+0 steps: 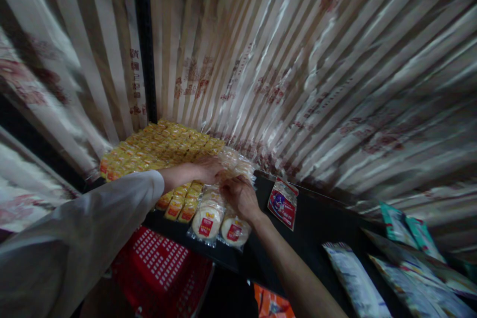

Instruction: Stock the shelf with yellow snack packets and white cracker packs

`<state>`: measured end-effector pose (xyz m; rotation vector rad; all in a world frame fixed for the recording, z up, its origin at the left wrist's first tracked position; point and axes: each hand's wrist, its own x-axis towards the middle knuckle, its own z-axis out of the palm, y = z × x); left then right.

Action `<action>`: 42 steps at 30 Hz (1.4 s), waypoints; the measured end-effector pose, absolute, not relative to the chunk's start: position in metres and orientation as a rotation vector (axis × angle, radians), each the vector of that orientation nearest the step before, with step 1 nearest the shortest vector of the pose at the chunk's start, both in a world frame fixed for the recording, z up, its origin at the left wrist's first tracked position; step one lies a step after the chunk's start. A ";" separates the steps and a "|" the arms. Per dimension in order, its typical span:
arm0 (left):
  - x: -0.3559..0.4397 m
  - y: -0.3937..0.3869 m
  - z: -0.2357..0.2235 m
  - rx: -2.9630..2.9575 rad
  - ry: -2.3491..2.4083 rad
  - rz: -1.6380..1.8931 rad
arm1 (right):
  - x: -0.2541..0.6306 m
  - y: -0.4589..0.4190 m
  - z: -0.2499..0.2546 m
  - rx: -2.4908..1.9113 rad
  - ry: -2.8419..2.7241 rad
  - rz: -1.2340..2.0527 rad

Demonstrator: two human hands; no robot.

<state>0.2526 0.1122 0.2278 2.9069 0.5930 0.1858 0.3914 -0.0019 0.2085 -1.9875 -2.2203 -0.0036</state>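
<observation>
On a black shelf, clear-wrapped round pale cakes with red labels stand in rows beside many small yellow packets. My left hand reaches in from the left, over the yellow packets, to the back of the round cakes; its fingers are blurred. Just to its right, my right hand is bent over the right row of round cakes, fingers curled down around the wrapped cakes. The two hands are close together, and the fingertips are partly hidden among the shiny wrappers.
A red and blue packet lies on the black shelf to the right. Farther right are a white packet and several others, some green. Below the front edge is a red perforated basket. Pleated printed sheeting rises behind.
</observation>
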 end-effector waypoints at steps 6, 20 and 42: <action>0.249 0.101 0.237 2.998 0.521 -0.050 | 0.386 -0.006 0.211 -2.054 -2.133 -0.085; 0.250 0.099 0.234 3.046 0.522 -0.055 | 0.374 -0.022 0.210 -1.876 -2.289 0.066; 0.244 0.085 0.245 3.034 0.583 -0.171 | 0.371 -0.037 0.206 -1.830 -2.188 -0.203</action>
